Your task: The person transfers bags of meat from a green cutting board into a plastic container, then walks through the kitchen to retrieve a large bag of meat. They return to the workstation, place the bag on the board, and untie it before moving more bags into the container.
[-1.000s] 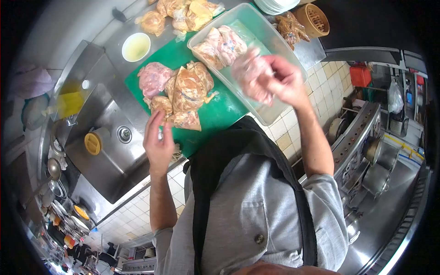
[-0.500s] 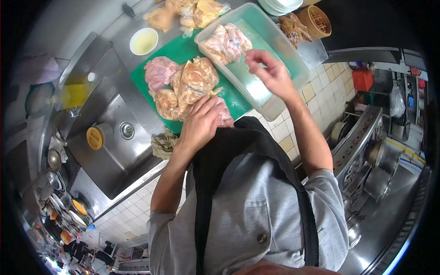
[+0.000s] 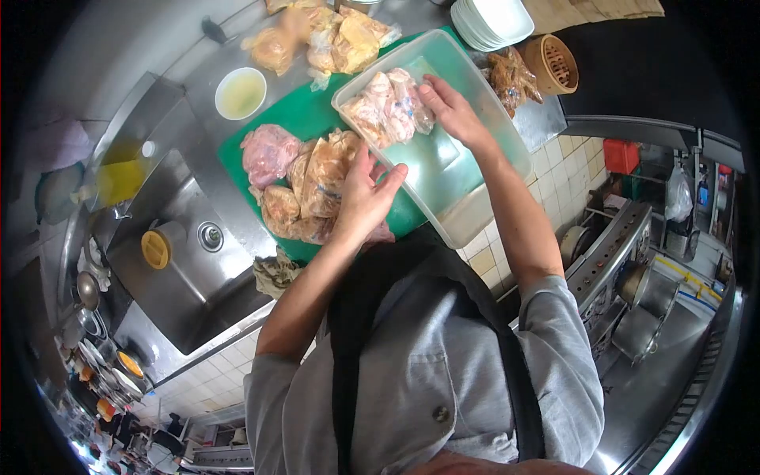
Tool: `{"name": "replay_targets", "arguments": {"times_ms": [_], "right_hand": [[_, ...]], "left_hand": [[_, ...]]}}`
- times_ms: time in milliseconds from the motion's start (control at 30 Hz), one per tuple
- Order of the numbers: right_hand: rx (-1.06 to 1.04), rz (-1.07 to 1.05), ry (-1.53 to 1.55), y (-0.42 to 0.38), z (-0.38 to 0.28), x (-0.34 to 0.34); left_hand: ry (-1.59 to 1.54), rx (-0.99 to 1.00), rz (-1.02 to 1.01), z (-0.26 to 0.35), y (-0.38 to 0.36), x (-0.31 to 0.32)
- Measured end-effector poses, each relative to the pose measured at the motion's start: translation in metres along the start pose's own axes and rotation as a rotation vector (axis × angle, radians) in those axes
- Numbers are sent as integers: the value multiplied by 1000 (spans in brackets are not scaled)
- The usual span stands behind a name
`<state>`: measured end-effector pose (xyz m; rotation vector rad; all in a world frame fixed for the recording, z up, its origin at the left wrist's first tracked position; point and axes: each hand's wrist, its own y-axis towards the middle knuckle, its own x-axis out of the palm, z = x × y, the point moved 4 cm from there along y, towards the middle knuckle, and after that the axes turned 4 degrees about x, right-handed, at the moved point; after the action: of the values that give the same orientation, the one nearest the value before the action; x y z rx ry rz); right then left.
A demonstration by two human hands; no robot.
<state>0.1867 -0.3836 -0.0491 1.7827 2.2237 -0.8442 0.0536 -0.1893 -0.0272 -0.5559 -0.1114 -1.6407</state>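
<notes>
My left hand [image 3: 370, 191] is open, thumb apart from the fingers, beside the near edge of a clear plastic tub [image 3: 483, 218]. It overlaps the bags of brownish marinated meat [image 3: 323, 176] on the green cutting board [image 3: 235, 168]. My right hand [image 3: 457, 115] reaches over the tub with its fingers apart, fingertips right at the bags of pale raw meat [image 3: 388, 107] inside. A pink bag of raw meat [image 3: 269, 152] lies at the board's left, and part of another pinkish piece shows below my left hand.
A bowl of pale yellow liquid [image 3: 241, 93] and yellowish bags of meat [image 3: 356, 41] stand behind the board. Stacked white plates [image 3: 492, 25], a bag of brown food [image 3: 513, 79] and a bamboo steamer [image 3: 550, 65] are at the back right. The sink [image 3: 170, 277] is left, the stove [image 3: 609, 245] right.
My left hand has lifted off the meat on the board and moved up and right toward the tub. My right hand has shifted left and closer to the bags in the tub.
</notes>
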Motion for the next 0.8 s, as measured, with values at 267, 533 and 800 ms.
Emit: {"name": "replay_targets", "arguments": {"times_ms": [267, 533, 800], "right_hand": [[156, -198, 132, -7, -5, 16], [188, -136, -4, -3, -11, 18], [-14, -111, -112, 4, 21, 13]], "left_hand": [[108, 33, 16, -5, 14, -3], [350, -9, 91, -12, -4, -10], [334, 38, 537, 68, -98, -143]]}}
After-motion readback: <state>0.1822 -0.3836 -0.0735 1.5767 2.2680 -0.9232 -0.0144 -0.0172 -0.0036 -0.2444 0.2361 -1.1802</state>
